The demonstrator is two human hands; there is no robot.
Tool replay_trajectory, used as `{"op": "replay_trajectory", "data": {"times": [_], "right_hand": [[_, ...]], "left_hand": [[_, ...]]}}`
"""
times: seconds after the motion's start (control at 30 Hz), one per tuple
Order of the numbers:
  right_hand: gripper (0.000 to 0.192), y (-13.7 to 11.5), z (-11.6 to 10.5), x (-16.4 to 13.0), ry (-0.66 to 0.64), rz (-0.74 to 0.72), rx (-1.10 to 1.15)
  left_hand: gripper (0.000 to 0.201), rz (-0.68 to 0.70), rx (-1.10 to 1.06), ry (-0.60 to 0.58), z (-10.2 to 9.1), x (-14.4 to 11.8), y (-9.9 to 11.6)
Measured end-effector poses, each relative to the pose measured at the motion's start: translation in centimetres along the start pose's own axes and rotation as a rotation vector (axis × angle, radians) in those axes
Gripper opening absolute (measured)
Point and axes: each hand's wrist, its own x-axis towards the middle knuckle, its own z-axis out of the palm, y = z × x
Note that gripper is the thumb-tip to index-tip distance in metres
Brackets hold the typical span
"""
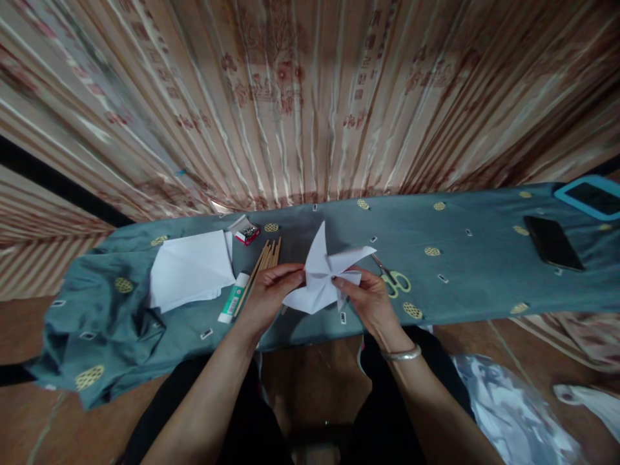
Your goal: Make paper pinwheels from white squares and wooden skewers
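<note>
A white paper pinwheel (320, 274) with folded blades is held up between my two hands over the cloth-covered table. My left hand (276, 287) grips its left side, thumb in front. My right hand (364, 294) pinches it near the centre and right blade, and a metal bangle (402, 354) circles that wrist. Beside my left hand lie several thin wooden sticks (266, 257) and a green and white glue stick (234, 298). Scissors with pale green handles (397, 283) rest just right of my right hand.
A stack of white paper (191, 268) lies at the left, near a small open red box (246, 230). Toward the right are a black phone (553, 242) and a blue-framed tablet (593, 196). A curtain (310, 103) hangs behind; a clear bag (513, 413) sits on the floor.
</note>
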Motion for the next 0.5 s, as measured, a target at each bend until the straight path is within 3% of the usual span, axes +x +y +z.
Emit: {"op": "replay_trajectory", "data": {"times": [0.2, 0.5], "right_hand": [[0.023, 0.38, 0.47, -0.15, -0.072, 0.059, -0.073], [0.021, 0.44, 0.69, -0.39, -0.136, 0.075, -0.191]], "left_hand": [[0.035, -0.06, -0.032, -0.056, 0.0, -0.25, 0.41], [0.034, -0.081, 0.104, -0.13, -0.53, -0.76, 0.1]]}}
